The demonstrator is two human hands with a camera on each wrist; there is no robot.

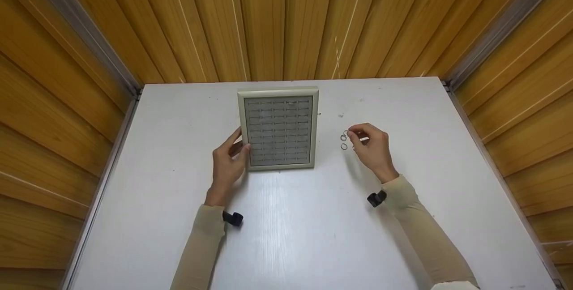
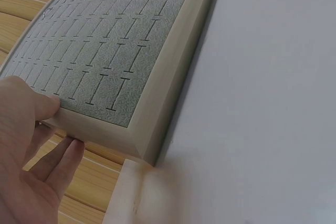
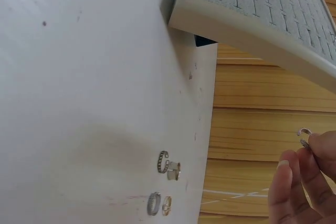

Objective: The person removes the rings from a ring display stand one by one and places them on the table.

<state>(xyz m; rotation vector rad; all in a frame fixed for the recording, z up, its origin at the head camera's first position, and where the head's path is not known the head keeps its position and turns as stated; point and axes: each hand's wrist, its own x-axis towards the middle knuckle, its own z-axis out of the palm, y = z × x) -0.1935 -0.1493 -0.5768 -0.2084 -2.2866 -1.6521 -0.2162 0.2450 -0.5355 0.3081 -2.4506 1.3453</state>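
Observation:
A ring display tray [image 1: 278,166] with a pale frame and slotted grey foam stands tilted up at the table's back. My left hand [image 1: 228,163] grips its left side, thumb on the front and fingers behind, as the left wrist view also shows. One ring [image 1: 292,102] sits in a slot of the top row. Right of the tray, my right hand [image 1: 371,147] pinches an open silver-coloured ring [image 3: 304,132] between thumb and fingertips. On the table below lie several rings, among them a chain-patterned ring [image 3: 160,162], a wide band [image 3: 174,171], a silvery ring [image 3: 153,203] and a gold-toned ring [image 3: 166,206].
The white table [image 1: 286,236] is bounded by wood-patterned panels [image 1: 264,21] at the back and both sides. Small marks [image 1: 341,115] dot its surface beyond the right hand. A dark piece [image 3: 203,41] shows beneath the tray in the right wrist view.

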